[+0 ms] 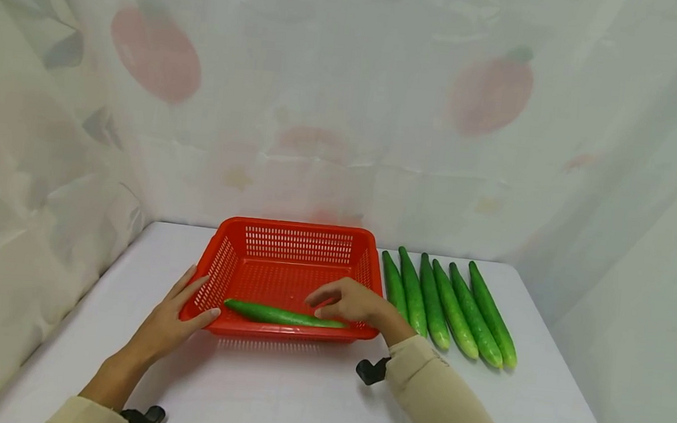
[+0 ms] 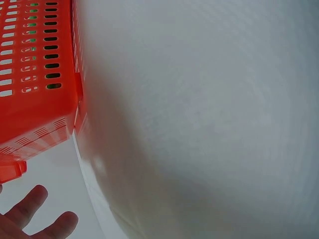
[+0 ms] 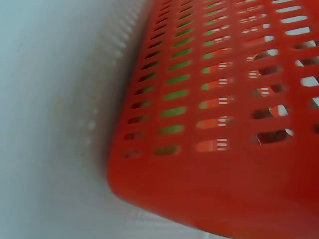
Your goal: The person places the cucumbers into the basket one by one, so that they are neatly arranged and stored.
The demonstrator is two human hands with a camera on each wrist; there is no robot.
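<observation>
A red plastic basket [image 1: 298, 332] with slotted walls stands on the table. Inside it, along the front wall, lies one long green cucumber [image 1: 266, 313]. My left hand [image 1: 168, 324] is at the basket's left front corner, fingers spread and thumb by the rim. Over the front right of the basket reaches my right hand [image 1: 351, 301], its fingers loosely bent just above the cucumber's right part, a gap showing between thumb and fingers. In the right wrist view, green shows through the slots of the basket wall [image 3: 199, 179]; the hand itself is hidden there.
To the right of the basket, several cucumbers [image 1: 465, 316] lie side by side on the white table [image 1: 274, 394]. A pale curtain with fruit prints [image 1: 318, 102] hangs behind, and more sheeting [image 1: 24, 211] hangs at the sides.
</observation>
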